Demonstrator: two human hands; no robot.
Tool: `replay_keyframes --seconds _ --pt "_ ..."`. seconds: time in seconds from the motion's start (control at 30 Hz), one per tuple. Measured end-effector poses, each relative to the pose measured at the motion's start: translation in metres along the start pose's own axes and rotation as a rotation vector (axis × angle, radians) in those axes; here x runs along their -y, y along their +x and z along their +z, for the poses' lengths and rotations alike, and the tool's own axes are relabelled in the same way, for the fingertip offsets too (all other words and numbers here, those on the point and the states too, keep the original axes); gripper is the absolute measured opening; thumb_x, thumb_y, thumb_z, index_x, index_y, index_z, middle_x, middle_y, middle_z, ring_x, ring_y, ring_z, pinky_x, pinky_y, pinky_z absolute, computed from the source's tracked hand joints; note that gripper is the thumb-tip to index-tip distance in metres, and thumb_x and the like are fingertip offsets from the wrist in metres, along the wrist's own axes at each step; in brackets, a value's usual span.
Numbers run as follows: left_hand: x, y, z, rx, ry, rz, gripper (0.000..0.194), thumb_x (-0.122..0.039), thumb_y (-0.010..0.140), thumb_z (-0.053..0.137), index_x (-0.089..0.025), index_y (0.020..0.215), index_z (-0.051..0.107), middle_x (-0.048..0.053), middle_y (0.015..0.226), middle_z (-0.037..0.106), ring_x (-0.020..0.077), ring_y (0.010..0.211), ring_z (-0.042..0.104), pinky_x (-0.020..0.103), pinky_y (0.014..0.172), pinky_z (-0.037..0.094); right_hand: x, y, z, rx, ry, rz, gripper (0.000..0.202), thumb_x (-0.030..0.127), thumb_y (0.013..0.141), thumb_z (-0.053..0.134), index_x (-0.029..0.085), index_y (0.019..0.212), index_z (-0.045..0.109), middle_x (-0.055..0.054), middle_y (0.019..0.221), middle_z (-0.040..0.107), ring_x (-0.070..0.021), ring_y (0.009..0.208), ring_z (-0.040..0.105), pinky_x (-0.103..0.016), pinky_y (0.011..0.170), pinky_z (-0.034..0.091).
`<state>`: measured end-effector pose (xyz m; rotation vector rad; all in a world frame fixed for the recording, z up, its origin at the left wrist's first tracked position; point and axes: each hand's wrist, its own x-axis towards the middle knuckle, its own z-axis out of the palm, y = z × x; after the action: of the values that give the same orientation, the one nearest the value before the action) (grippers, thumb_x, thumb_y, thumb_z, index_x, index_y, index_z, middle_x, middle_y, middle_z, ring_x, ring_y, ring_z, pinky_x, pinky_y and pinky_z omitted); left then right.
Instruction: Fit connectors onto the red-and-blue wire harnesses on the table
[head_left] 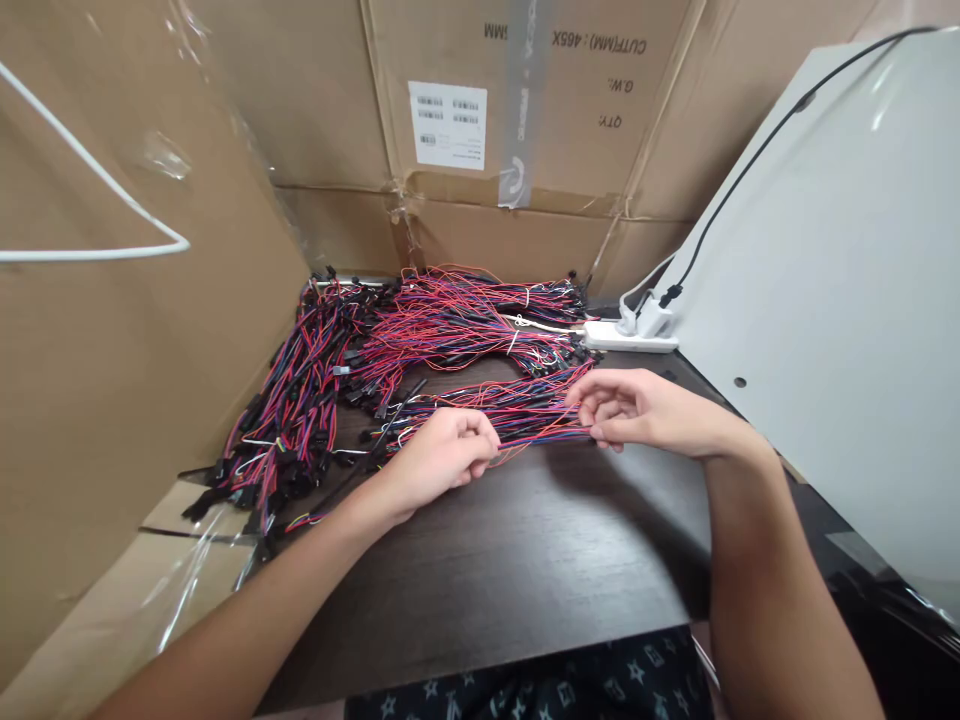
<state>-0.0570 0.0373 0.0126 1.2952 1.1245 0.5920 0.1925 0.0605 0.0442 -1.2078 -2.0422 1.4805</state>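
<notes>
A bundle of red, blue and black wires lies across the dark table, nearest to both hands. At its left part, my left hand has curled fingers closed on wires at the bundle's front edge. My right hand is at the bundle's right end, thumb and fingers bent together around wire ends that it partly hides. The wires run between the two hands. A black cable slants beside my left wrist.
More tied wire bundles lie behind, and a heap of wires with black connectors is on the left. A white power strip with plugs stands at the back right. Cardboard encloses the back and left; a white panel stands right.
</notes>
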Motion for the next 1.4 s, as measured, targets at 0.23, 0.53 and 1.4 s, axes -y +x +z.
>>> replay_keyframes --seconds 0.23,0.53,1.4 --pt "0.005 -0.002 -0.003 0.232 0.125 -0.057 0.011 -0.024 0.068 0.058 -0.014 0.068 0.053 0.002 0.062 0.061 0.0107 0.048 0.054 0.019 0.042 0.04 -0.002 0.004 0.005 -0.14 0.052 -0.09 0.031 0.02 0.069 0.069 0.014 0.096 0.055 -0.004 0.079 0.061 -0.0129 0.071 0.058 -0.026 0.064 0.05" --pt "0.003 0.006 0.023 0.046 -0.085 0.261 0.023 -0.031 0.08 0.062 -0.013 0.092 0.057 0.005 0.08 0.065 0.0169 0.069 0.066 0.028 0.063 0.053 0.006 0.011 0.018 -0.005 0.006 -0.151 0.024 0.02 0.071 0.071 0.014 0.09 0.059 -0.002 0.079 0.062 -0.0125 0.072 0.059 -0.026 0.069 0.05" --pt "0.008 -0.001 0.035 0.074 -0.268 0.211 0.016 -0.031 0.08 0.057 -0.016 0.082 0.052 -0.006 0.046 0.047 0.004 0.034 0.032 0.013 0.036 0.02 0.007 0.009 0.018 -0.073 0.192 -0.175 0.016 0.02 0.071 0.073 0.013 0.078 0.061 -0.002 0.072 0.059 -0.0094 0.06 0.052 -0.021 0.055 0.045"
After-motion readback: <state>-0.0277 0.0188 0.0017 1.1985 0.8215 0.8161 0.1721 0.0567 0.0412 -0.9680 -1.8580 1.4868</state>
